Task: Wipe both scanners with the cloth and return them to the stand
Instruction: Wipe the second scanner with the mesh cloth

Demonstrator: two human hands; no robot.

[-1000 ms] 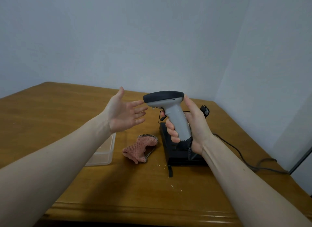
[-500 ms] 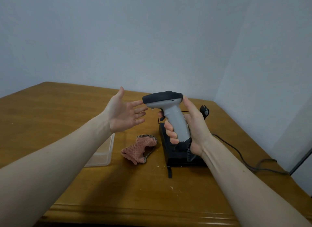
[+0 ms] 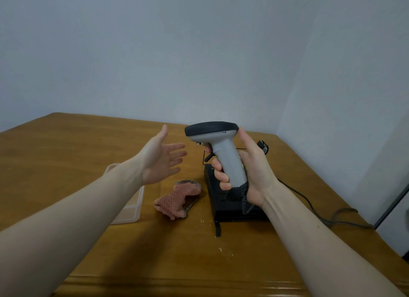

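My right hand (image 3: 250, 175) grips the handle of a grey scanner (image 3: 221, 150) with a black head, held upright above the black stand (image 3: 230, 206). To the left of the scanner's head my left hand (image 3: 161, 159) hovers with straight fingers and its palm turned toward the scanner, holding nothing. A pink mesh cloth (image 3: 177, 199) lies crumpled on the wooden table (image 3: 66, 155), left of the stand. A small black part (image 3: 263, 146) shows behind my right hand; I cannot tell whether it is the second scanner.
A clear plastic box (image 3: 130, 208) sits on the table under my left forearm. A dark cable (image 3: 314, 210) runs from the stand to the right table edge. Crumbs lie in front of the stand. Walls close the back and right.
The scanner and my right hand have shifted slightly. My left hand stays where it was, palm toward the scanner.
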